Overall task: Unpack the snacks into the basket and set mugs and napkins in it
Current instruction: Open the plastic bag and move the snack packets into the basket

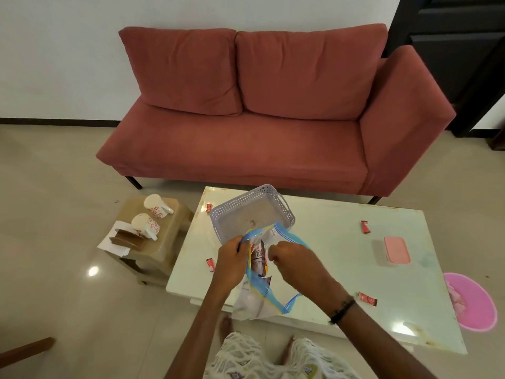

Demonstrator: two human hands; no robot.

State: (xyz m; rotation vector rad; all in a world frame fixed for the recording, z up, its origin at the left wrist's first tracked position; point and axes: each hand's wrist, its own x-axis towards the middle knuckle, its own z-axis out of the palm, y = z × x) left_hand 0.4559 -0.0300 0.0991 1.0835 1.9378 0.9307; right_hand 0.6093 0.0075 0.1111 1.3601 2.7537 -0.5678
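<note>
A clear zip bag with a blue seal hangs over the near edge of the white table, its mouth pulled wide. My left hand grips the left rim of the mouth and my right hand pinches the right rim. Dark snack packets show inside the bag. Just beyond the bag sits a pale lilac lattice basket with nothing visible in it. Two white mugs with red flowers lie on a small brown stool to the left, next to white napkins in a brown holder.
Small red snack packets lie scattered on the table. A pink-lidded box sits at the right. A pink basin stands on the floor right of the table. A red sofa runs behind.
</note>
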